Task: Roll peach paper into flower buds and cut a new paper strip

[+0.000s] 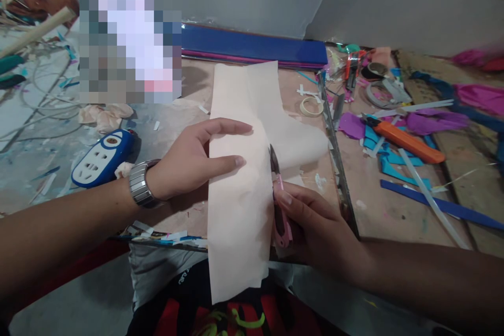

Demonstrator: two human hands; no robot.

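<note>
A pale peach sheet (236,210), thin like paper, lies over the work board, and its near end hangs past the board's front edge. My left hand (197,155) rests on top of the sheet, thumb and index finger apart, pressing it down. Pink-handled scissors (281,220) are gripped in my right hand (318,215). Their blades are at a cut in the sheet, just right of my left fingertips. To the right of the cut, the other part of the sheet (297,139) curls up and bulges sideways. Some of the right fingers are hidden behind the scissors and palm.
A blue and white power socket (104,157) sits at left. Dark blue folded sheets (252,44) lie along the back, near a blurred-out area. On the right are a tape roll (311,106), an orange box cutter (409,142), a white stick (433,197) and coloured scraps.
</note>
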